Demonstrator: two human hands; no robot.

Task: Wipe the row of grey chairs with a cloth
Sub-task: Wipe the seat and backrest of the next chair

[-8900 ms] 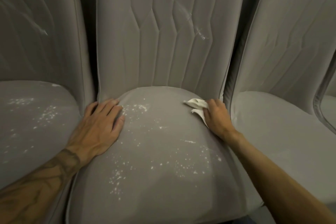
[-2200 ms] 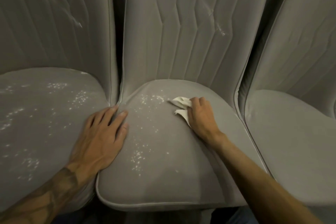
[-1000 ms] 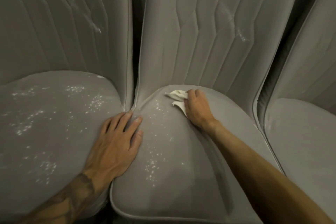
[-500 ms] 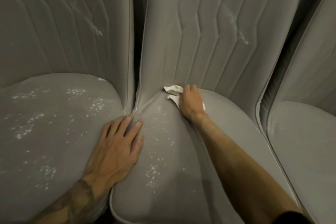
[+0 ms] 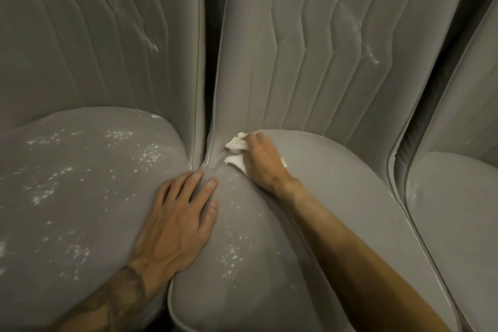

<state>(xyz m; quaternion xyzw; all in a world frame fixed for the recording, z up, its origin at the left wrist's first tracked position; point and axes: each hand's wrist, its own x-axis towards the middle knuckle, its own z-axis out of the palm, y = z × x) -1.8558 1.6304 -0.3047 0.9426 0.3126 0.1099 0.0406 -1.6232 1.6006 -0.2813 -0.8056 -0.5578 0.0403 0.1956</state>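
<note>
Pressing white cloth [image 5: 235, 144] into speckled grey seat [image 5: 336, 197] corner — right hand [image 5: 262, 162] gripping it; left hand [image 5: 175, 221] flat alongside.

You are working in dim, flat, warm-grey light with no glare. Black shadow fills the gaps between the backs of the quilted grey velvet chairs [image 5: 296, 48], and a soft shadow lies on the seat beside your bare right forearm [image 5: 350, 245]. The crumpled white cloth [image 5: 234, 144] is the brightest spot, slightly washed out. The wide lens bows the backs outward at the side edges. Fine detail is soft throughout.
</note>
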